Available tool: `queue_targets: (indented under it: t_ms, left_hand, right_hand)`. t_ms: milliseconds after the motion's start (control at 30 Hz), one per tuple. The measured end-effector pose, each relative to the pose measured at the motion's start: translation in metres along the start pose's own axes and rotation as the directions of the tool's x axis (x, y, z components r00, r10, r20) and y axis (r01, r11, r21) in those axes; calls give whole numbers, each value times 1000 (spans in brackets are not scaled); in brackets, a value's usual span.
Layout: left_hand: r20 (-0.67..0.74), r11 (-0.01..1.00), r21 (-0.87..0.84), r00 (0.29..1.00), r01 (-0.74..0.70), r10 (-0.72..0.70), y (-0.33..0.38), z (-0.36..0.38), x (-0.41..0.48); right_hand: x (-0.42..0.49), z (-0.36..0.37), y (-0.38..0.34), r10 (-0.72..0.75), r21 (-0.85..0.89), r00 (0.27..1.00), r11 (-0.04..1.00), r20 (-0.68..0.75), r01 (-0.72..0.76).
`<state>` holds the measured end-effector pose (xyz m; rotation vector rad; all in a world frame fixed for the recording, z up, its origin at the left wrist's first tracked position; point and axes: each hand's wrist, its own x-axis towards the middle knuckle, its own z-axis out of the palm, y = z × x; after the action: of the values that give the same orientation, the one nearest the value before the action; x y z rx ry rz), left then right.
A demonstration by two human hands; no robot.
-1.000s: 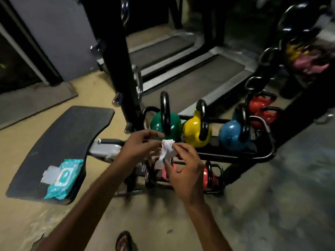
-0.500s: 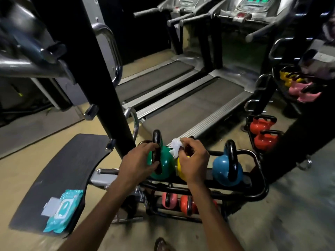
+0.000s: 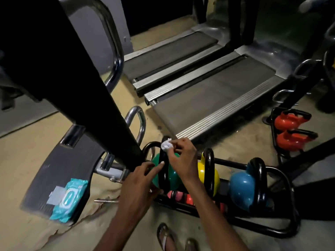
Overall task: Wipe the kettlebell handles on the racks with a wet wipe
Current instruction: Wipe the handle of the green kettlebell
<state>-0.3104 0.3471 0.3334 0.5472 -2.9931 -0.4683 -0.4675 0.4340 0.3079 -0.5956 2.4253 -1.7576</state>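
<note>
Green kettlebell (image 3: 173,178) sitting at left end of rack (image 3: 282,230), beside yellow kettlebell (image 3: 203,172). Glossy bell, black loop handle (image 3: 163,172) standing upright, long axis vertical, edge-on to camera. Right hand (image 3: 183,160) pinching crumpled white wet wipe (image 3: 165,145) against handle top. Left hand (image 3: 143,180) loosely open, fingertips touching handle's left side.

Both bare forearms rise from the bottom edge toward mid-frame. The left hand (image 3: 143,180) spreads nearly straight fingers, one tip touching a kettlebell handle (image 3: 163,179); the right hand (image 3: 182,160), just above, pinches a bunched wet wipe (image 3: 165,145).
</note>
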Motion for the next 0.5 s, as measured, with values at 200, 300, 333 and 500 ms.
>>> queue_targets:
  t_ms: [200,300,333,500]
  left_hand:
    - [24,994,-45,995,103,-102,14,-1,1]
    - [24,987,-73,989,146,-144,22,-5,0]
    - [29,983,-79,986,165,-163,25,-5,0]
    - [23,967,-102,972,235,-234,34,-3,-4]
  right_hand:
    - [-18,-8,-4,-31,17,999,999,36,31]
    - [21,8,9,138,121,990,983,-2,-137]
    - [34,14,16,230,153,973,962,-1,-228]
    - [58,24,35,466,183,884,866,36,-464]
